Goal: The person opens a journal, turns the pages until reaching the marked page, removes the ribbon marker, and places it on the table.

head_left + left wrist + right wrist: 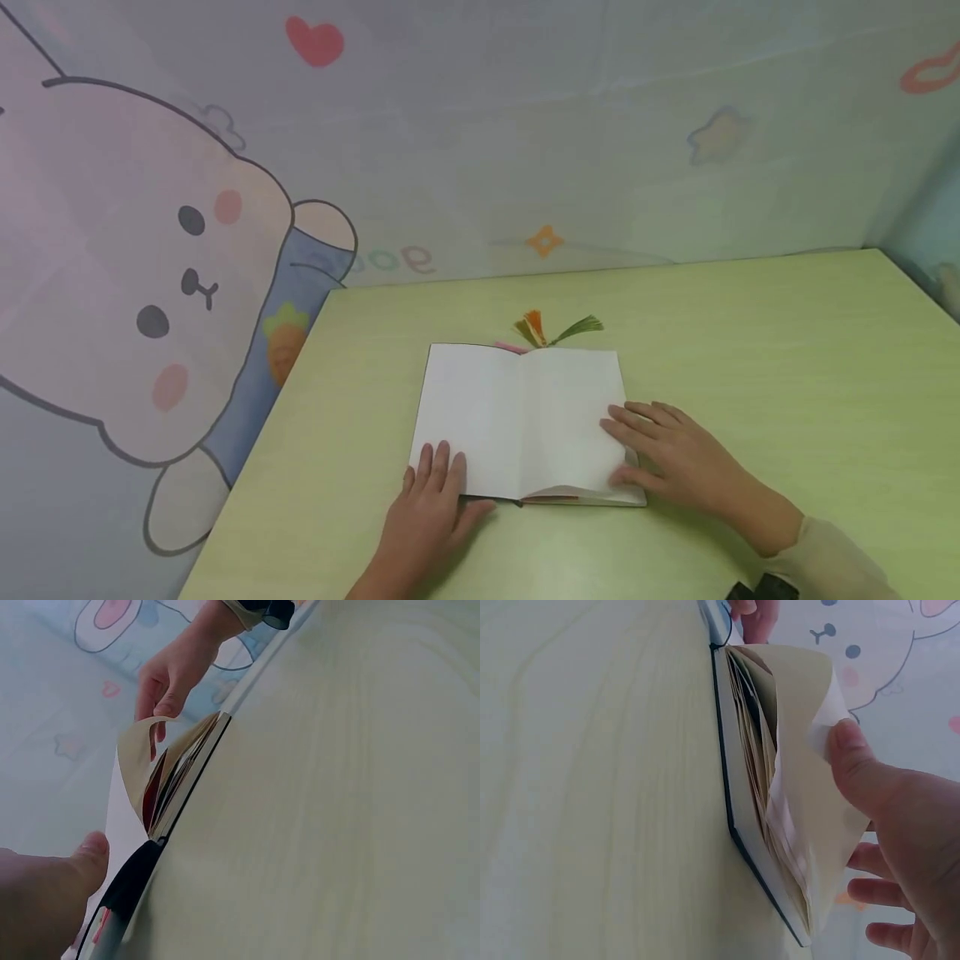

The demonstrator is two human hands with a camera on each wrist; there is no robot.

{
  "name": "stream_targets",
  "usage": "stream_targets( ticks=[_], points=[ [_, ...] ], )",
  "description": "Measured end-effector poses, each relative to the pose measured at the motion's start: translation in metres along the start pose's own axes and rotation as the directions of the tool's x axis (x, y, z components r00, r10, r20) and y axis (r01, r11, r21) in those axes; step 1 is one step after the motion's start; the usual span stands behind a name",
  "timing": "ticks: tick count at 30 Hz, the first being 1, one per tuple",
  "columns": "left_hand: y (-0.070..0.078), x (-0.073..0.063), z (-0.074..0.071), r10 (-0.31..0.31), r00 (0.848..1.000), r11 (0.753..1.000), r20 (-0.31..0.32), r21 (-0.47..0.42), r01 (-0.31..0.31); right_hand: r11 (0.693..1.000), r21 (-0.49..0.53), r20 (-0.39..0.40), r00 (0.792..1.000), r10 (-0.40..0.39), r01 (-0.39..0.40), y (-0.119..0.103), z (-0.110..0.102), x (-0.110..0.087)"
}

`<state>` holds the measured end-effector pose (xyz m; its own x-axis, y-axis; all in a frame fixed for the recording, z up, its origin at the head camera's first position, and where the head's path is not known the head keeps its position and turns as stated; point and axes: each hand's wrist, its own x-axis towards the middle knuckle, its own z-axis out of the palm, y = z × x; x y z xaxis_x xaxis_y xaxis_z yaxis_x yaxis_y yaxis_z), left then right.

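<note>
An open notebook [480, 417] with blank white pages lies on the table. The fingers of my left hand [423, 517] are stretched out on the near-left part of the left page, its thumb off the near edge. At the right side, my right hand [675, 458] pinches the edge of a page [802, 780] between thumb and fingers. That page bows up from the stack, its beige underside showing in the right wrist view. Beneath it are darker sheets [155, 787]. Green and orange tassels [534, 327] stick out past the far edge, beside a pink strip [510, 347].
The notebook rests on a pale yellow-green table [750, 333]. Behind and to the left hangs a cloth [480, 150] printed with a cartoon bear, a heart and stars. A black strap or device [765, 587] sits at my right wrist, by a light sleeve [828, 562].
</note>
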<state>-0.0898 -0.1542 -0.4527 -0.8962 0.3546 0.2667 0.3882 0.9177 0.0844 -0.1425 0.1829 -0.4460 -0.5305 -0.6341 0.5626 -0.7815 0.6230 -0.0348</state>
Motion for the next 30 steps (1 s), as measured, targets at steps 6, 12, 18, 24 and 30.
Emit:
stream_targets(
  ticks=[6, 12, 18, 24, 30],
  points=[
    [0.009, 0.005, 0.000, -0.059, 0.998, 0.998, 0.019, -0.023, 0.059, 1.000, 0.013, -0.055, 0.998, 0.002, -0.001, -0.006, -0.002, 0.002],
    [0.020, 0.008, 0.001, -0.127, 0.992, 0.992, 0.025, 0.000, 0.127, 0.999, 0.044, -0.081, 0.997, -0.005, 0.009, -0.011, -0.002, 0.010],
    [0.036, 0.015, 0.001, -0.206, 0.976, 0.979, 0.069, 0.000, 0.206, 0.998, 0.033, -0.160, 0.986, -0.055, 0.061, -0.011, 0.000, 0.019],
    [0.046, 0.020, 0.002, -0.254, 0.966, 0.967, 0.044, 0.036, 0.253, 0.997, 0.012, -0.182, 0.981, -0.070, 0.073, -0.010, -0.001, 0.028],
    [0.052, 0.025, 0.002, -0.303, 0.953, 0.952, 0.027, 0.048, 0.302, 0.996, -0.010, -0.179, 0.980, -0.085, 0.084, -0.008, -0.003, 0.035]
  ],
)
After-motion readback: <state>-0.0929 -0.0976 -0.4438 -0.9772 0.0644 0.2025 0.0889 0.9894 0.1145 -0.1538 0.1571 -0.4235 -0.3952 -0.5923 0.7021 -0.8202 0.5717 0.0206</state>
